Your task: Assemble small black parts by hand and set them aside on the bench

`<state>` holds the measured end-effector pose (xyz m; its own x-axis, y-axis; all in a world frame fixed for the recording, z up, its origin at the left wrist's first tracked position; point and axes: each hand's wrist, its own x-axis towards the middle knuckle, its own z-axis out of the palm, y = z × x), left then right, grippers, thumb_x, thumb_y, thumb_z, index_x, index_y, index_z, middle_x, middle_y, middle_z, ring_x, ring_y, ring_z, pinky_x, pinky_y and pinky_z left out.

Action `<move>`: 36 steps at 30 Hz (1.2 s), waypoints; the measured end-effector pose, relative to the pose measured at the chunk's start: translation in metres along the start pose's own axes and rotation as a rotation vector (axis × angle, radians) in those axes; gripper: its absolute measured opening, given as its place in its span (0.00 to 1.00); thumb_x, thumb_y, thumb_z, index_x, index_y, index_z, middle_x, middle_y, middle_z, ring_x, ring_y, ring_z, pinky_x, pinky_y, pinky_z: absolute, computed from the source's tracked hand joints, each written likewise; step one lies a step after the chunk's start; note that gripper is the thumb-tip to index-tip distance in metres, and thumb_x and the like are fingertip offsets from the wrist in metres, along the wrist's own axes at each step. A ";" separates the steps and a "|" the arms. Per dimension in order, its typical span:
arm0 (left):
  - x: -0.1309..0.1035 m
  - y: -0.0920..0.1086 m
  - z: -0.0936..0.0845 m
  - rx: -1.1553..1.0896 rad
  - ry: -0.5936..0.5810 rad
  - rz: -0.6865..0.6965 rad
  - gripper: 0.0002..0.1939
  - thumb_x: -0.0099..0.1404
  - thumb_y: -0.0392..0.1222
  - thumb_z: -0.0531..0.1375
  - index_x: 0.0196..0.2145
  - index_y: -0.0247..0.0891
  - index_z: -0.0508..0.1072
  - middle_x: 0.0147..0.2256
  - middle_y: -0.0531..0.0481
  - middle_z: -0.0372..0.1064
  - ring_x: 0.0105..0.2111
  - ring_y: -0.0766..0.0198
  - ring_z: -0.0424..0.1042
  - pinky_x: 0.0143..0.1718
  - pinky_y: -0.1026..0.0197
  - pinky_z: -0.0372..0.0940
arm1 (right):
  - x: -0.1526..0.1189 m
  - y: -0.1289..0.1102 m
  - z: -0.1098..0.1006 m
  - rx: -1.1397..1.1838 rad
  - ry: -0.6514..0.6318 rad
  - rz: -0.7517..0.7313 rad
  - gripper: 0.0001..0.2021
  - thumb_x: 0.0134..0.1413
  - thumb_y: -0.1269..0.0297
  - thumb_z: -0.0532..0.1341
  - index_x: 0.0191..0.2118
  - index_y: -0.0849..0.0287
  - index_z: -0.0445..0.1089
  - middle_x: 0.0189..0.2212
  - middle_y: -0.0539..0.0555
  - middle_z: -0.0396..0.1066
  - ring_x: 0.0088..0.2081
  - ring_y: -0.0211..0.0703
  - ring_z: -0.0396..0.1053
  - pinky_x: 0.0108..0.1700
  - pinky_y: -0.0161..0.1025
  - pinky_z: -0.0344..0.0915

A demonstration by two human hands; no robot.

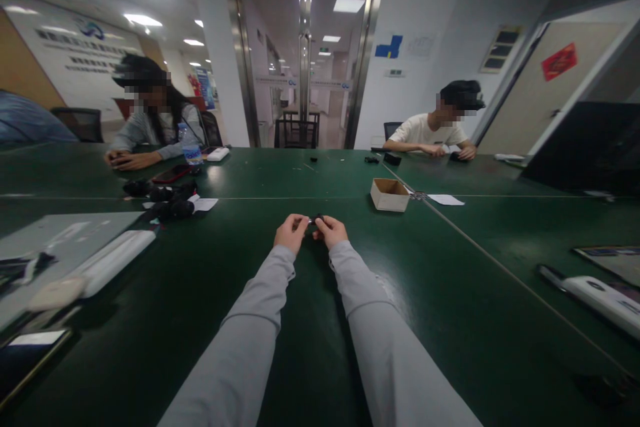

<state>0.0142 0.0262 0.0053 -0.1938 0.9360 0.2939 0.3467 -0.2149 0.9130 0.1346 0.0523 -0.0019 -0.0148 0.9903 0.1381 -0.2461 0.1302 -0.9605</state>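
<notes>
Both my arms reach forward over the green table [310, 293], and my hands meet near its middle. Between them is a small dark object [313, 220], partly hidden by the fingers and too small for me to tell its kind. My left hand [291, 233] pinches its left end, where a light, shiny spot shows. My right hand [331, 232] grips the right end with thumb and fingers closed. Beyond the hands, to the right, stands an open cardboard box [390, 199]; what it holds is hidden from this angle.
Black items [173, 200] lie on the left with white paper [205, 204]. A water bottle [190, 147] stands near a seated person [150, 113]; another person [430, 127] sits at the far right. A phone [30, 360] and a white device [603, 300] lie at the sides.
</notes>
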 end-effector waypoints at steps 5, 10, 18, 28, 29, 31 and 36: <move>0.004 -0.010 0.002 -0.076 0.027 0.111 0.11 0.53 0.47 0.58 0.30 0.37 0.70 0.28 0.49 0.70 0.28 0.66 0.69 0.32 0.64 0.63 | -0.001 -0.002 -0.001 -0.007 -0.031 0.008 0.16 0.36 0.57 0.68 0.27 0.64 0.68 0.17 0.49 0.66 0.15 0.33 0.61 0.18 0.31 0.64; 0.005 -0.011 0.001 -0.111 0.014 0.020 0.14 0.52 0.50 0.58 0.28 0.36 0.70 0.24 0.49 0.69 0.25 0.66 0.68 0.31 0.64 0.63 | 0.000 0.001 -0.001 -0.016 -0.030 0.007 0.15 0.36 0.58 0.68 0.27 0.65 0.68 0.18 0.50 0.66 0.15 0.32 0.61 0.17 0.30 0.63; 0.003 -0.006 -0.001 -0.011 0.050 -0.044 0.18 0.53 0.56 0.56 0.22 0.37 0.68 0.19 0.53 0.67 0.21 0.68 0.63 0.25 0.66 0.58 | -0.002 -0.001 -0.001 -0.067 -0.056 -0.013 0.15 0.38 0.57 0.66 0.27 0.65 0.68 0.19 0.50 0.67 0.15 0.32 0.61 0.18 0.30 0.63; 0.001 0.005 -0.007 0.154 -0.008 -0.131 0.25 0.56 0.61 0.49 0.19 0.38 0.69 0.17 0.52 0.65 0.21 0.66 0.64 0.26 0.64 0.56 | -0.002 0.000 0.000 -0.057 -0.085 -0.032 0.18 0.34 0.53 0.67 0.26 0.64 0.67 0.17 0.49 0.65 0.15 0.33 0.61 0.18 0.31 0.61; 0.001 0.006 -0.007 0.158 -0.009 -0.133 0.25 0.56 0.61 0.49 0.19 0.38 0.69 0.17 0.52 0.65 0.21 0.66 0.64 0.27 0.64 0.56 | -0.002 0.000 0.000 -0.061 -0.087 -0.032 0.18 0.34 0.53 0.67 0.26 0.64 0.67 0.17 0.49 0.65 0.15 0.33 0.61 0.18 0.31 0.60; 0.000 0.006 -0.007 0.149 -0.004 -0.138 0.25 0.56 0.62 0.49 0.19 0.38 0.69 0.17 0.52 0.65 0.21 0.66 0.64 0.26 0.64 0.56 | -0.002 0.000 0.000 -0.072 -0.090 -0.029 0.19 0.34 0.52 0.67 0.26 0.64 0.68 0.17 0.49 0.65 0.16 0.33 0.61 0.18 0.30 0.60; -0.001 0.003 -0.002 0.017 0.030 -0.089 0.19 0.56 0.57 0.52 0.26 0.38 0.70 0.21 0.52 0.67 0.22 0.66 0.66 0.26 0.64 0.59 | -0.002 -0.002 0.000 -0.076 -0.057 -0.016 0.18 0.35 0.53 0.67 0.27 0.64 0.68 0.17 0.49 0.65 0.16 0.33 0.61 0.18 0.30 0.62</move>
<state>0.0134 0.0246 0.0080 -0.2521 0.9424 0.2201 0.3427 -0.1258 0.9310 0.1350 0.0495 0.0002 -0.0670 0.9840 0.1651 -0.1721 0.1516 -0.9734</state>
